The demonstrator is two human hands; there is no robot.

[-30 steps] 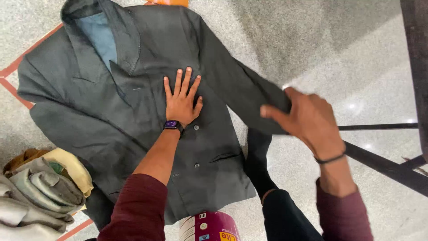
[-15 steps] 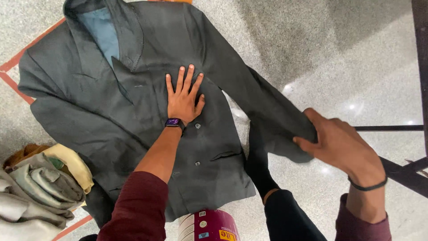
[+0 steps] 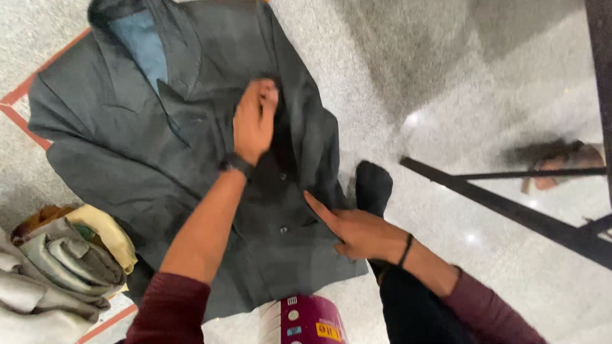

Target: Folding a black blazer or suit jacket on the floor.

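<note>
I am seeing the dark jacket [image 3: 159, 159] lying flat on the speckled floor [image 3: 446, 76]. My left hand [image 3: 254, 120] is pinching its folded-in sleeve at chest level; my right hand [image 3: 357, 230], fingers extended, is pressing the hem side.

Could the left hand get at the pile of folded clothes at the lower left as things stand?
Probably yes. The left hand is gripping the dark jacket, but nothing lies between it and the pile of folded clothes beside the jacket's edge; it would first have to let go.
</note>
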